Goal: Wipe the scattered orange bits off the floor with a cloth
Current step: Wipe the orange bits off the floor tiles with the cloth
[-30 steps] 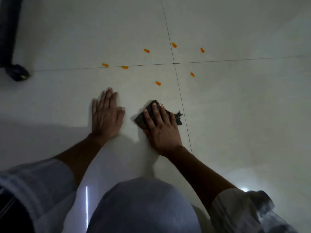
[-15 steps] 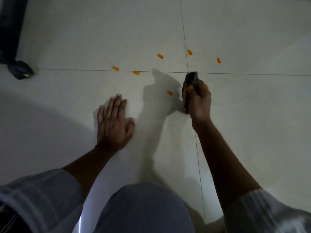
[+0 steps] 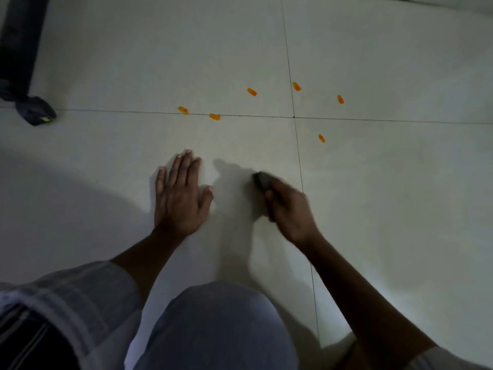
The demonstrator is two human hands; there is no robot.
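Head view: left hand flat on floor, fingers spread, empty, likely bracing. Right hand curled round bunched cloth, low beside left hand, blurred. Six orange bits scattered beyond, unwiped.

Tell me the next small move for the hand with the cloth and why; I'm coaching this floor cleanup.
Probably carry the cloth, gripped in the right hand, forward and right to the nearest orange bit and wipe it. Six bits lie beyond the hands, none touched; the left hand is flat on the floor.
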